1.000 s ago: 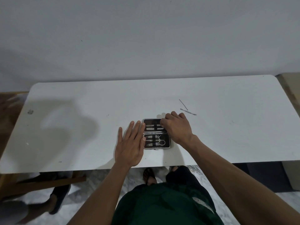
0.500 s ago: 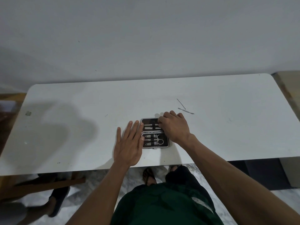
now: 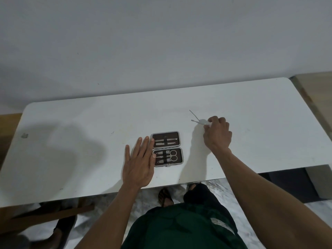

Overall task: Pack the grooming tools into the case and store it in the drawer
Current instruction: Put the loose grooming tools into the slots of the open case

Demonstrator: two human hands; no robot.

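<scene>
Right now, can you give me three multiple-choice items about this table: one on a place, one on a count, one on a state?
1. Where does the left hand lie?
A. flat at the left edge of the case
B. inside a drawer
C. on the far corner of the table

2. How many thin tools lie loose on the table, outside the case?
A. none
B. two
C. five

3. What is the state of the case?
A. shut
B. open flat, tools strapped inside
C. standing on edge

Answers:
1 A, the palm is down and the fingers touch the case's left rim.
2 B, a needle-like tool and a flat tool lie beyond the case, the right hand closing its grip on the flat one.
3 B, both halves face up and show scissors and other tools.
</scene>
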